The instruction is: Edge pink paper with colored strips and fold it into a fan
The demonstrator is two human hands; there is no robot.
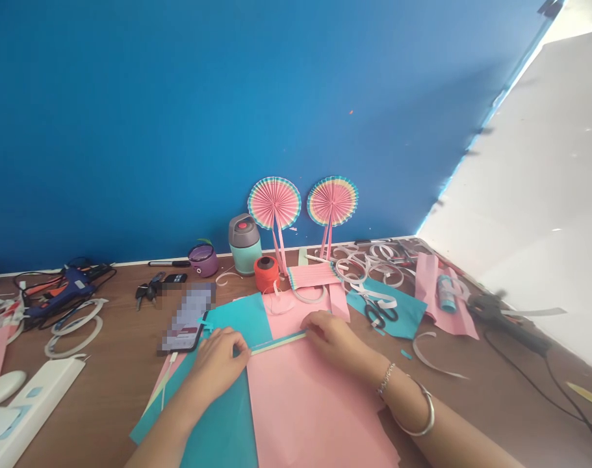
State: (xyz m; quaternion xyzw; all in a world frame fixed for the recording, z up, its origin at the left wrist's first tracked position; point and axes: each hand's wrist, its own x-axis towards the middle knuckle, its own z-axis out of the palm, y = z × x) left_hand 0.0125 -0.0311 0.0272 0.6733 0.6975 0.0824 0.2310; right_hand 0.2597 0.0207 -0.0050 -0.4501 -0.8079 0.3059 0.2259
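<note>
Pinching a narrow, flat paper strip edged in blue and pale yellow (277, 343), the person's two hands work near the middle of the wooden table (113, 367). The left hand (221, 356) has thumb and forefinger closed on the strip's left end; the right hand (331, 339) has its fingertips brought together over the right end. The strip lies along the top of a large pink paper sheet (315, 403) — whether it is joined to that sheet cannot be told. A broad teal paper sheet (220, 422) shows beneath, spreading toward the table's left side.

The strip should be light and, if folded in layers, stiffer along its length than a single sheet. The paper probably creases easily, so the best hold seems to be at both ends, thumb against fingertips, with gentle, even pressure. The big pink sheet looks thin and floppy, likely to slide unless kept flat.

Toward the table's far edge lies a pleated pink paper piece with teal-striped ends (314, 275), and behind it two round pink pleated paper fans (274, 203) stand up before the blue wall (179, 117). Black-handled scissors (381, 314) rest on a teal paper piece (411, 304) to the right; nearer the table's right edge sits a dark glue gun (513, 322).
</note>
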